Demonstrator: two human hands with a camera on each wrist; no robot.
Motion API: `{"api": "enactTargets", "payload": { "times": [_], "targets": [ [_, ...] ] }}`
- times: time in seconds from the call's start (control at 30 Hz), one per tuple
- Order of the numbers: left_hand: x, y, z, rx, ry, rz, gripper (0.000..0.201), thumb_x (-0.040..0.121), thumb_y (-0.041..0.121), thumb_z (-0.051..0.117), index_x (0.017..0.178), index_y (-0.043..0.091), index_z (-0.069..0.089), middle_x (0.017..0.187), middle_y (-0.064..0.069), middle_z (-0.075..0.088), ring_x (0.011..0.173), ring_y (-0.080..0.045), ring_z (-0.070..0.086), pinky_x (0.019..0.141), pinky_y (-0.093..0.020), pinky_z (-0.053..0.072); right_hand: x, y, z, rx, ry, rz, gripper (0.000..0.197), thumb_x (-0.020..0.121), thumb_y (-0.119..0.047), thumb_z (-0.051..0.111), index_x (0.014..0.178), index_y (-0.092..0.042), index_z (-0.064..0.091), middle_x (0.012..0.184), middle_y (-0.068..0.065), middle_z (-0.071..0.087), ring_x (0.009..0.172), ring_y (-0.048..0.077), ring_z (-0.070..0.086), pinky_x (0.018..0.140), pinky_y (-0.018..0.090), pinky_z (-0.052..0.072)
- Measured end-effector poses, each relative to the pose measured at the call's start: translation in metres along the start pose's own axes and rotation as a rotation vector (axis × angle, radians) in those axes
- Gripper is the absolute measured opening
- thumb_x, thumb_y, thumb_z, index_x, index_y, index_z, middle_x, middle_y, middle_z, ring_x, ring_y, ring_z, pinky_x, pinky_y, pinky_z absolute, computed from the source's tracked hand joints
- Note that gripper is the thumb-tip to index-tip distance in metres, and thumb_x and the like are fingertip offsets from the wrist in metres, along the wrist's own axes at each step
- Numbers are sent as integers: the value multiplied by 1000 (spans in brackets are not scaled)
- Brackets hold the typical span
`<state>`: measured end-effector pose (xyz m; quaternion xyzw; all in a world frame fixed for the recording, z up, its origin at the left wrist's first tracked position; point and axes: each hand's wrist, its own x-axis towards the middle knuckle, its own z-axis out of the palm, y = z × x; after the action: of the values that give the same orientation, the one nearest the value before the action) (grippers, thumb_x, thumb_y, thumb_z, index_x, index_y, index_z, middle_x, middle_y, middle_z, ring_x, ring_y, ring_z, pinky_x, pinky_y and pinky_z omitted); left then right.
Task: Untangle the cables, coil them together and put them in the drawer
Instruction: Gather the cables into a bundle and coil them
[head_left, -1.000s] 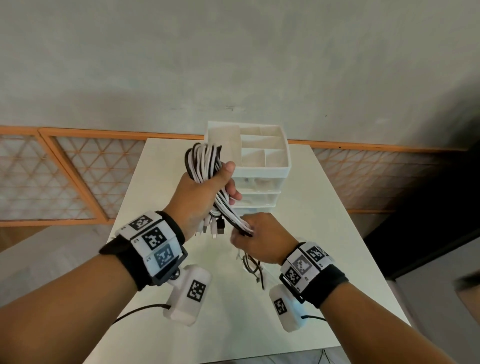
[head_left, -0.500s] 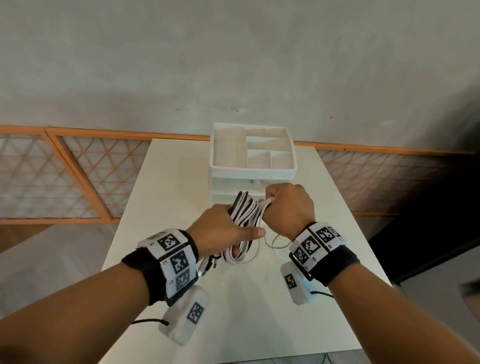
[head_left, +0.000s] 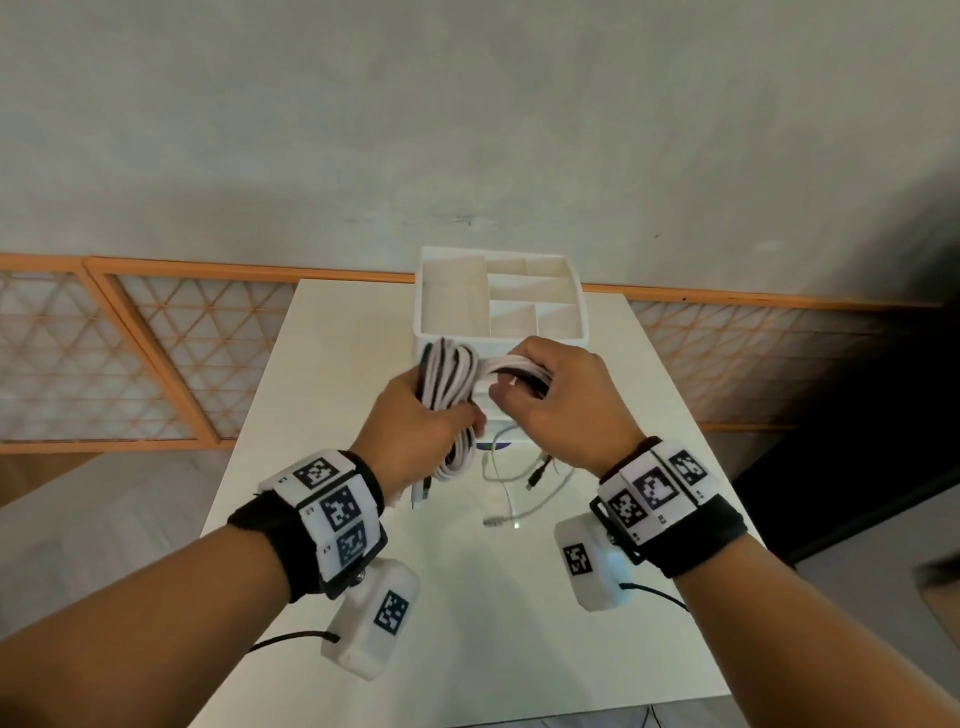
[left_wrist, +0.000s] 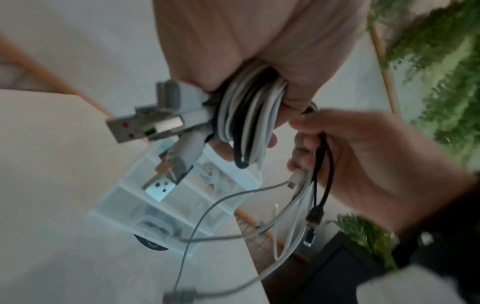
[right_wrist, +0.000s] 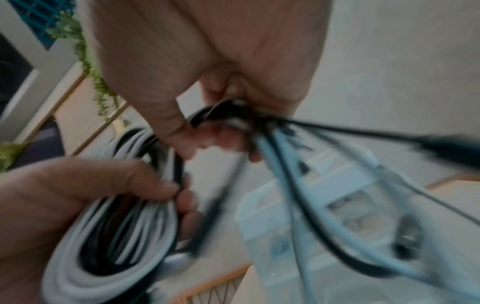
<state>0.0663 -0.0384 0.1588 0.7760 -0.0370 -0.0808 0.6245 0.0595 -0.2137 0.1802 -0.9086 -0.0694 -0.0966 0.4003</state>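
Note:
My left hand grips a coil of white and black cables above the table, just in front of the white drawer unit. In the left wrist view the coil sits in my fist with USB plugs sticking out. My right hand holds the loose cable strands coming off the top of the coil. In the right wrist view those strands fan out from my curled fingers. Loose cable ends hang down and rest on the table.
The white table has the drawer unit at its far end, with an open divided tray on top. Its clear drawers look closed. An orange lattice railing runs behind, and a dark cabinet stands to the right.
The coil dropped from in front of the organiser's top to lower above the table. My right hand came up from below the coil and now holds strands at its top right.

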Motion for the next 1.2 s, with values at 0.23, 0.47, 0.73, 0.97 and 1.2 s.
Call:
{"api": "enactTargets", "payload": {
  "times": [0.23,0.47,0.73,0.97,1.2],
  "targets": [
    [8,3,-2,-184,70,-39,36,88,31,71,101,-2,63,72,-10,68,66,-23,71,62,-33,59,-7,20,9,230,41,-92,14,99,-21,58,106,-18,71,77,-9,67,74,12,64,73,32,53],
    [4,1,11,-239,47,13,84,58,69,80,111,7,62,94,-9,75,87,-20,75,77,-38,60,-20,-1,54,202,178,-254,15,94,-2,50,89,-2,64,80,9,60,72,22,56,63,33,43],
    [8,2,0,-298,148,-45,41,78,37,73,101,4,64,92,-24,71,82,-35,73,65,-44,60,-32,2,58,273,-207,-193,41,104,-32,40,144,-24,45,142,-1,42,129,9,46,108,41,44],
    [4,12,-1,-367,53,-22,42,68,44,85,81,10,65,77,-13,65,74,-31,68,70,-50,57,-27,-2,62,-18,-110,-232,50,102,-47,26,147,-29,39,108,-5,57,104,15,53,89,53,44],
    [8,18,-6,-406,194,-31,34,85,33,75,90,1,65,73,-17,67,54,-29,65,49,-34,52,-23,-7,49,56,-139,-200,81,88,-53,64,154,-44,18,105,-13,70,102,15,64,96,49,48]
  ]
}}
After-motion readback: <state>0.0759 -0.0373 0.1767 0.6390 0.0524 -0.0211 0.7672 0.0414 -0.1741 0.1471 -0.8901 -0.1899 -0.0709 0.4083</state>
